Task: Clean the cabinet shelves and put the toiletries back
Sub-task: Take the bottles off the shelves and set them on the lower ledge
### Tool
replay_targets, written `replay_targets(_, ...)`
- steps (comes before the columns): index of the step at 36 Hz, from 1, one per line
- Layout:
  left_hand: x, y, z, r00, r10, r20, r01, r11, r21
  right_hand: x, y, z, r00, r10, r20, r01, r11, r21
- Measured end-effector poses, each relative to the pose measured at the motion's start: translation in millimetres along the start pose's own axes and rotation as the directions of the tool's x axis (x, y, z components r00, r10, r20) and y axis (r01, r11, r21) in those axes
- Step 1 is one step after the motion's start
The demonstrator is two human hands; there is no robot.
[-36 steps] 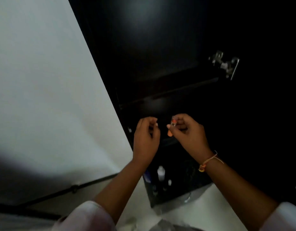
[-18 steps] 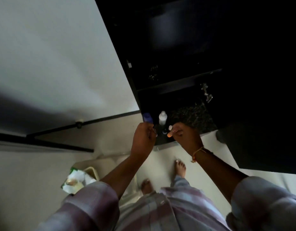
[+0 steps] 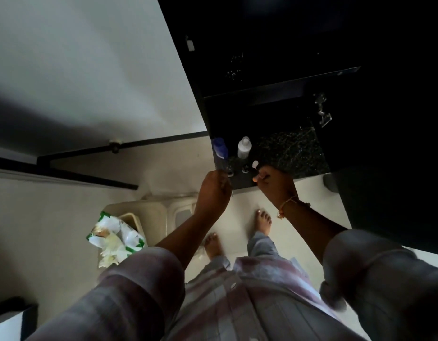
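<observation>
A dark cabinet (image 3: 274, 94) stands open at the upper right, its shelves in deep shadow. On its speckled bottom shelf (image 3: 294, 148) stand a blue bottle (image 3: 220, 150), a white bottle (image 3: 244, 147) and a few small vials (image 3: 255, 164). My left hand (image 3: 214, 190) hovers at the shelf's front edge just below the blue bottle. Its fingers are curled, and whatever is inside them is hidden. My right hand (image 3: 274, 185) is at the shelf edge near the vials and pinches a small orange item (image 3: 255, 178), of which only the tip shows.
A green and white wipes pack (image 3: 114, 236) lies on a cream plastic stool (image 3: 149, 212) at the lower left. My bare feet (image 3: 263, 221) stand on the pale floor. A metal hinge (image 3: 322, 112) sticks out inside the cabinet. A white wall fills the left.
The view has tilted down from the upper shelves to the bottom shelf and floor. Both hands have come down to the bottom shelf's front edge and moved a little apart.
</observation>
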State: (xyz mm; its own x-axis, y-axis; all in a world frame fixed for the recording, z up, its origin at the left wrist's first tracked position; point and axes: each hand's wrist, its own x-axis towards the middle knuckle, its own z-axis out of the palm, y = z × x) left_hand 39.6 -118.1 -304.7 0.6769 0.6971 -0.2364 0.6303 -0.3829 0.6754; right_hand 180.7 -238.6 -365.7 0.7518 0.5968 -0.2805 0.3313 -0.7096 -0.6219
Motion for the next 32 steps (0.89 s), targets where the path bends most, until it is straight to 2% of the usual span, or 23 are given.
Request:
replay_targets(7, 6.6, -7.3, 9.3, 0.999, -0.052, 0.007, 0.052, 0.999, -0.011, 6.6, 1.7, 11.0, 0.998, -0.063, 0.02, 0.062, 0.997, 0.034)
replay_targets(18, 7.4, -9.1, 7.7, 0.997, -0.072, -0.001, 0.072, 0.997, 0.007, 7.8, -1.8, 21.9, 0.972, -0.229, 0.058, 0.232, 0.972, -0.046)
replay_targets(28, 6.8, -4.8, 8.9, 0.998, -0.065, 0.01, 0.065, 0.998, 0.015, 8.0, -1.1, 24.9, 0.981, -0.192, 0.011, 0.192, 0.975, -0.109)
replay_targets(32, 7.5, -4.9, 10.2, 0.998, -0.054, 0.021, 0.054, 0.999, 0.004, 7.3, -1.1, 23.6, 0.985, -0.165, 0.047, 0.169, 0.98, -0.103)
